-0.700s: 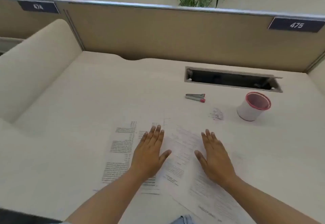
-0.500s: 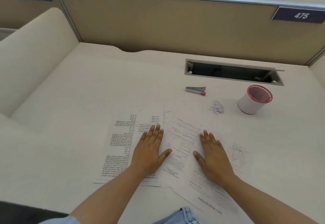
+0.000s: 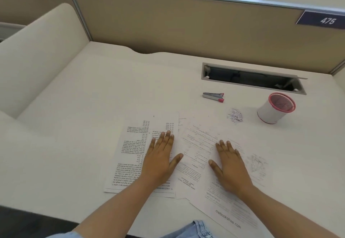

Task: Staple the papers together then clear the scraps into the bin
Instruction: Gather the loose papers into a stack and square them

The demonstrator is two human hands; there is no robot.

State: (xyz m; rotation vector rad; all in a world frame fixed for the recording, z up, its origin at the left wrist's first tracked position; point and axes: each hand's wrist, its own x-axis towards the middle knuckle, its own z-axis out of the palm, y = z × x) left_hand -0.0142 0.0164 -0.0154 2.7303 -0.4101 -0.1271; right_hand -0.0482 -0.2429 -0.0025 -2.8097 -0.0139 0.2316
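Note:
Several printed papers lie spread on the pale desk in front of me. My left hand (image 3: 161,158) rests flat, fingers straight, on the left sheet (image 3: 130,153). My right hand (image 3: 230,166) rests flat on the overlapping right sheets (image 3: 197,140). Beyond the papers lies a small grey stapler (image 3: 213,96) with a pink end. A little heap of paper scraps (image 3: 234,115) sits to its right. A white cup-shaped bin (image 3: 276,108) with a red rim stands upright further right.
An open cable slot (image 3: 252,78) is cut into the desk behind the stapler. A tan partition (image 3: 177,23) closes the back and a padded divider (image 3: 33,51) the left side. The desk's front edge runs just below my forearms.
The view has dipped and shifted, so the papers show more fully. Both hands stay flat on the sheets in nearly the same places.

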